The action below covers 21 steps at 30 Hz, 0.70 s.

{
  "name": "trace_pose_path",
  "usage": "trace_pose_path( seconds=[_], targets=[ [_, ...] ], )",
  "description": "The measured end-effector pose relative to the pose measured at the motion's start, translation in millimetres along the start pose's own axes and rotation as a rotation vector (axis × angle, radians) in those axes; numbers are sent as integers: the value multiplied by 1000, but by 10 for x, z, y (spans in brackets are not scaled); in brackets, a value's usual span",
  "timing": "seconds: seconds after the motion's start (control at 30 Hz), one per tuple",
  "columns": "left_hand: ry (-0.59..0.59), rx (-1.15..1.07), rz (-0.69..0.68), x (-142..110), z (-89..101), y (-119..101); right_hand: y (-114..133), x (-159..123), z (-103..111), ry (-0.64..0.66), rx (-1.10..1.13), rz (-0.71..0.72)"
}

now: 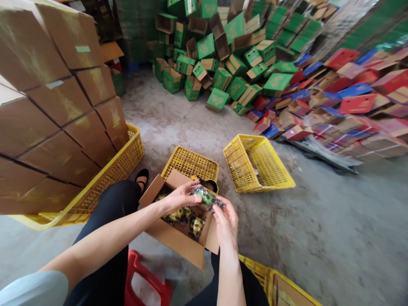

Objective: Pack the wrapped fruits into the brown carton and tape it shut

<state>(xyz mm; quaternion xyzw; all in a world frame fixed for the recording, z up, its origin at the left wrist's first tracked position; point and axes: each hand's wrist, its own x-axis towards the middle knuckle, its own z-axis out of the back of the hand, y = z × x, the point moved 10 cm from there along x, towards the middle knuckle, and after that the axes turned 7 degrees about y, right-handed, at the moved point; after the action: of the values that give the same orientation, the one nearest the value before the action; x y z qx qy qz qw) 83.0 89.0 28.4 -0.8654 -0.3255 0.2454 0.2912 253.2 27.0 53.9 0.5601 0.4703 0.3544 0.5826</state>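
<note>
Both hands meet over an open brown cardboard box (174,238) between my knees. My left hand (180,197) and my right hand (225,221) are closed together on a small clear plastic packet (207,196) with a green and yellow item inside. The box holds several similar yellow-green packets (191,221). Under the far end of the box lies an upturned yellow plastic crate (191,163).
Stacked brown cartons (54,106) fill a yellow crate (124,163) at left. An empty yellow crate (258,163) tilts on the concrete floor at centre right. Piles of green boxes (223,51) and red and blue boxes (344,102) lie behind. A red stool (143,280) is under me; another yellow crate (280,289) is near right.
</note>
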Motion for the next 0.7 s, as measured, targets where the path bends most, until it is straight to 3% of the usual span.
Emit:
trace_pose_path(
  seconds=[0.13,0.3,0.5,0.7],
  targets=[
    [-34,7,134,-2,48,108,-1,19,65,-16,-50,68],
    [-29,9,263,-19,57,226,34,27,-16,50,-35,105],
    [12,70,129,-42,-17,95,68,33,-65,74,-22,88],
    [-22,102,27,-7,43,70,67,12,-68,120,-57,118]
  ],
)
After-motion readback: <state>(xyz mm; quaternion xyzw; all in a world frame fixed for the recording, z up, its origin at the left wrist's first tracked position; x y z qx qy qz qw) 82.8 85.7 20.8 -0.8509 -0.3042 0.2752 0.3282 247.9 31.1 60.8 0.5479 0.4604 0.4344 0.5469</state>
